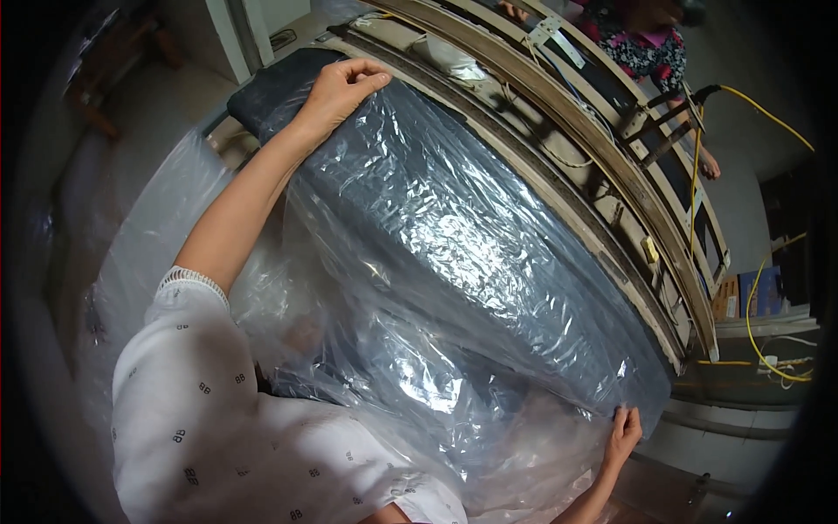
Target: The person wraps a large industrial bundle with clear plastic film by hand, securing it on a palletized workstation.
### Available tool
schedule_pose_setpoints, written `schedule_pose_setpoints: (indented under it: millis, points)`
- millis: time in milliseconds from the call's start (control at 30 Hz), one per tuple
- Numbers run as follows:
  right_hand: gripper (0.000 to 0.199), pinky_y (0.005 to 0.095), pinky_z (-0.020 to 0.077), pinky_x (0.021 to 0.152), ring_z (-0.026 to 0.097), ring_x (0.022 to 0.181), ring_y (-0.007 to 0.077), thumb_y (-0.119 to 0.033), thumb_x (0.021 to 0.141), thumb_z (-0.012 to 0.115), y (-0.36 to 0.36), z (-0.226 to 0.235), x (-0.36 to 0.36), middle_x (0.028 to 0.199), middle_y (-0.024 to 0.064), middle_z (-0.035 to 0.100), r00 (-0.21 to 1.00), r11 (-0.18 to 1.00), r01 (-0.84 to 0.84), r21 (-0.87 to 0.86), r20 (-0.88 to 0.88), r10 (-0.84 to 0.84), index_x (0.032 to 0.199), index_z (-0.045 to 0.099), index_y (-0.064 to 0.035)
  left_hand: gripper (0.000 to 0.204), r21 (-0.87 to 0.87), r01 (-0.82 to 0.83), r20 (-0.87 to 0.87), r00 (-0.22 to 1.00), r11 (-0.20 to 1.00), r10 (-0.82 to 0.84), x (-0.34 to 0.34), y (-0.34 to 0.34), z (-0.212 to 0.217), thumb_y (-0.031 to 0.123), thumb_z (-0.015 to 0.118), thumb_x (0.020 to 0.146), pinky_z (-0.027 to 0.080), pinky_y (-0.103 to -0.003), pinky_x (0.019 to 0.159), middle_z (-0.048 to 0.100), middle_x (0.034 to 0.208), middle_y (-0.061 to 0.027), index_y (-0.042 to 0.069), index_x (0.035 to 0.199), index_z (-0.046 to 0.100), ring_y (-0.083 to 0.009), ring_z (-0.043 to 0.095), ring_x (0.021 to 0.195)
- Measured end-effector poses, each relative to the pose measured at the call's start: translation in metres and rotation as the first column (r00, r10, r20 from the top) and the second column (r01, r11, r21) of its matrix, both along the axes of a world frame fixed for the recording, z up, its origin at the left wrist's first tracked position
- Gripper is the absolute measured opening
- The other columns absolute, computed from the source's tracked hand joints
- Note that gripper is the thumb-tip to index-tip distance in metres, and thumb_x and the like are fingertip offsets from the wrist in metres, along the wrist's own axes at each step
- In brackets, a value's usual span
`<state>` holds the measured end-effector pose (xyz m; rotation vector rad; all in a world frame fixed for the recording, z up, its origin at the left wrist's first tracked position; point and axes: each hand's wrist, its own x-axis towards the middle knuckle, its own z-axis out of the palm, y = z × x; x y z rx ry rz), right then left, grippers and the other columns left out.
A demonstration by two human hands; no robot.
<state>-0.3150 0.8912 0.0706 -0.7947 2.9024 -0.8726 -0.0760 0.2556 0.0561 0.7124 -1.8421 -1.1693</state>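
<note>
A long dark blue-grey padded piece (288, 77) lies before me, and a clear plastic sheet (454, 244) is spread over most of it. At its far left end my left hand (340, 94) pinches the sheet's edge between thumb and fingers. My right hand (622, 434) is closed on the sheet near the piece's right end. Between my hands the plastic is wrinkled and shiny, and it hangs down toward my body in loose folds. More of the sheet trails off at the left.
Past the padded piece runs a long wooden frame (559, 96) with metal brackets and wires. A person in a flowered top (646, 61) is beyond it. A yellow cable (759, 109) hangs at the right, near a blue box (764, 291). A doorway post (240, 39) stands at the upper left.
</note>
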Motion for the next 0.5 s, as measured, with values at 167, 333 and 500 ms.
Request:
schedule_pose_setpoints:
  millis: [167, 333, 500]
  points:
    - [0.009, 0.0308, 0.0395, 0.057, 0.049, 0.066, 0.0229, 0.000, 0.078, 0.050, -0.025, 0.032, 0.039, 0.074, 0.0109, 0.047, 0.963, 0.991, -0.078, 0.106, -0.251, 0.103, 0.085, 0.056, 0.0018, 0.020, -0.321, -0.292, 0.320, 0.862, 0.901, 0.393, 0.028, -0.039, -0.007, 0.028, 0.063, 0.075, 0.040, -0.032, 0.064, 0.057, 0.069, -0.0018, 0.010, 0.083, 0.066, -0.0165, 0.055, 0.063]
    - [0.021, 0.0355, 0.0416, 0.068, 0.052, 0.075, 0.0254, 0.000, 0.075, 0.044, -0.009, 0.022, 0.065, 0.086, 0.0133, 0.047, 0.884, 0.967, 0.193, 0.164, -0.456, -0.099, 0.093, 0.055, 0.0026, 0.017, -0.454, -0.265, 0.383, 0.804, 0.851, 0.455, 0.030, -0.065, -0.011, 0.029, 0.062, 0.077, 0.031, -0.038, 0.076, 0.055, 0.079, -0.0011, 0.013, 0.082, 0.067, -0.0200, 0.056, 0.079]
    - [0.026, 0.0375, 0.0462, 0.072, 0.058, 0.079, 0.0299, -0.023, 0.088, 0.052, 0.015, 0.019, 0.077, 0.087, 0.0146, 0.062, 0.873, 0.946, 0.238, 0.220, -0.475, -0.109, 0.100, 0.059, -0.0017, 0.020, -0.595, -0.256, 0.397, 0.730, 0.762, 0.556, 0.016, -0.077, -0.010, 0.029, 0.064, 0.076, 0.038, -0.038, 0.074, 0.055, 0.080, -0.0043, 0.011, 0.082, 0.064, -0.0216, 0.056, 0.081]
